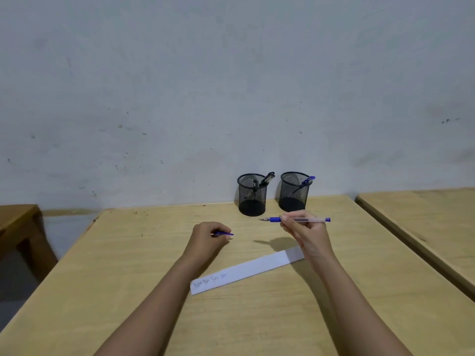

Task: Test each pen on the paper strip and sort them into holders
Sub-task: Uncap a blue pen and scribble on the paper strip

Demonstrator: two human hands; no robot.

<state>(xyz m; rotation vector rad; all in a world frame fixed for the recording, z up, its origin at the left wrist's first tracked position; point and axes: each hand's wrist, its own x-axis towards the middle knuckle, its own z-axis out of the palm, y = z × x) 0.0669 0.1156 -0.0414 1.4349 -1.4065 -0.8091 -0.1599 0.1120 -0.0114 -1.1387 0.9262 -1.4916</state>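
Your left hand (pixel 208 237) is curled into a loose fist, knuckles up, low over the desk (pixel 128 253); your right hand (pixel 304 233) is raised, fingers (pixel 289 219) pinched together; both forearms reach forward.

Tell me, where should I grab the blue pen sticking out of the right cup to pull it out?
Probably pinch its capped top end, coming down from above. The blue pen leans on the rim of the right mesh holder, and only that end pokes out.

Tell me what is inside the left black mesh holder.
The left black wire-mesh pen holder has at least two dark pens leaning against its rim. Their tips and the holder's floor are blurred behind the mesh.
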